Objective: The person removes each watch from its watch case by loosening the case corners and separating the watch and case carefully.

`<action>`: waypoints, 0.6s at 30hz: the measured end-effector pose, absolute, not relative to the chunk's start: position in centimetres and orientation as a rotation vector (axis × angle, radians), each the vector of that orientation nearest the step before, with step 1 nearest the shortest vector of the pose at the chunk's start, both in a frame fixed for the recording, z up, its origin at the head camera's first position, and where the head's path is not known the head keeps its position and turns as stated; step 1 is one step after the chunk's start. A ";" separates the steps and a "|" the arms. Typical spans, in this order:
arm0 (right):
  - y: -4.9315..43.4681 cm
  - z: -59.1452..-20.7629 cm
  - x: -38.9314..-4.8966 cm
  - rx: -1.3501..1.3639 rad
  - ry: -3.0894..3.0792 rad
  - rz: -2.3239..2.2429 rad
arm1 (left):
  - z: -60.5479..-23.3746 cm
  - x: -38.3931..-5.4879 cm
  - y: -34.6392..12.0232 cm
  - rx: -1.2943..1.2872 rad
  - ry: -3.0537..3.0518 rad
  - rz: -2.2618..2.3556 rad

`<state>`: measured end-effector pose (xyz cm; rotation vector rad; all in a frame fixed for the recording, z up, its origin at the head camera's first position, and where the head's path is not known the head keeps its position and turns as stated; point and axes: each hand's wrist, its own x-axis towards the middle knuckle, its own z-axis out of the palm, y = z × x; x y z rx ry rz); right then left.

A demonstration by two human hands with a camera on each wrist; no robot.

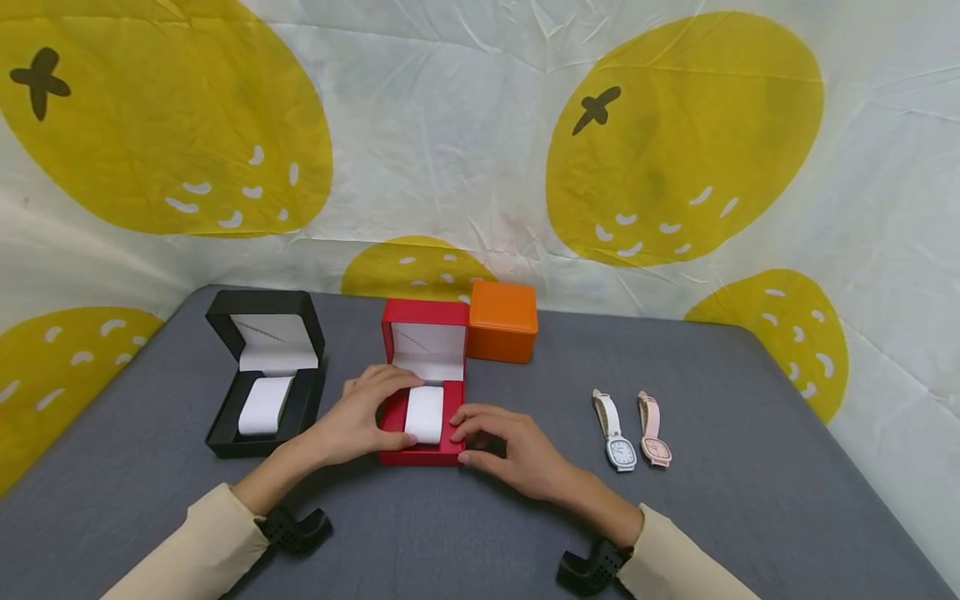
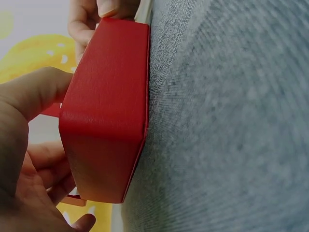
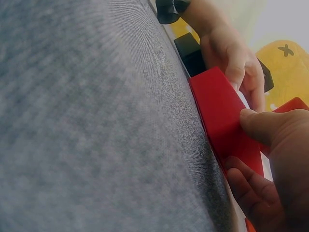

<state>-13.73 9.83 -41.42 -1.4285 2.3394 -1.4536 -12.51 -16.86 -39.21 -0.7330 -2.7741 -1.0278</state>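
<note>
An open red watch box stands at the middle of the table, its lid up and a white cushion inside. My left hand reaches over its left side, the thumb at the cushion's near edge and the fingers at its far edge, pinching it. At the box's right front corner, my right hand holds the wall, with the thumb on the rim and curled fingers against the side in the right wrist view. In the left wrist view the red box hides the cushion.
An open black watch box with a white cushion stands to the left. Behind the red box's right side is a closed orange box. A white watch and a pink watch lie on the grey table at right.
</note>
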 end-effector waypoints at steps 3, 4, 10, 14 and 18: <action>9.8 -41.4 -13.7 -1.427 2.340 -1.455 | -39.1 -12.4 -16.7 -0.727 -2.780 -1.015; 9.8 -41.4 -13.6 -1.427 2.340 -1.455 | -39.0 -12.3 -16.6 -0.726 -2.781 -1.013; 9.8 -41.3 -13.6 -1.416 2.329 -1.458 | -39.1 -12.2 -16.4 -0.727 -2.790 -0.983; 9.9 -41.3 -13.6 -1.408 2.328 -1.456 | -39.0 -12.1 -16.5 -0.734 -2.791 -0.990; 9.9 -41.3 -13.6 -1.406 2.333 -1.446 | -39.0 -12.1 -16.5 -0.722 -2.794 -1.017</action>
